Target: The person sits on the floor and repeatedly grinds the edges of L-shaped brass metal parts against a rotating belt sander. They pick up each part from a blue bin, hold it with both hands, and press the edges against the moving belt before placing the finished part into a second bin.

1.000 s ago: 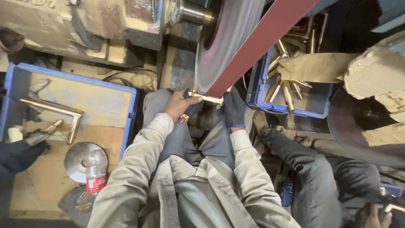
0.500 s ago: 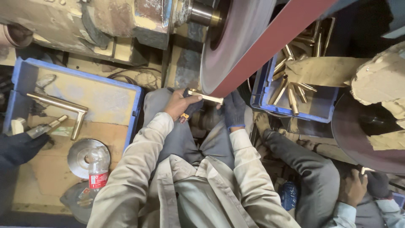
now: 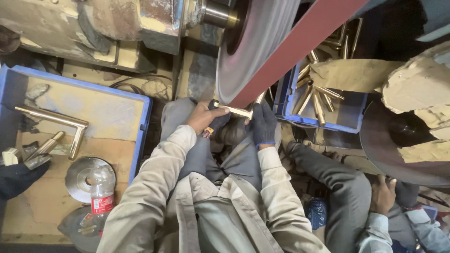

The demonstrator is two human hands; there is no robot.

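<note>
From the head camera, looking straight down, we see our two hands holding a brass handle piece (image 3: 236, 111) up against the grey wheel (image 3: 255, 47) of a belt sander, where the red-brown sanding belt (image 3: 300, 47) runs over it. Our bare left hand (image 3: 202, 117) is closed tight around the piece's left end. Our right hand (image 3: 263, 122), in a dark blue glove, grips its right end just under the belt. The piece lies roughly level between both hands, above our knees.

To the left, a blue tray (image 3: 140, 136) lined with cardboard holds an L-shaped brass handle (image 3: 61, 122); a plastic bottle (image 3: 101, 189) rests on a metal disc (image 3: 77, 175) near it. To the right, beyond the belt, a blue crate (image 3: 323, 122) holds many similar brass pieces (image 3: 316, 100). At the lower right, another person's hand (image 3: 382, 194) rests on a knee.
</note>
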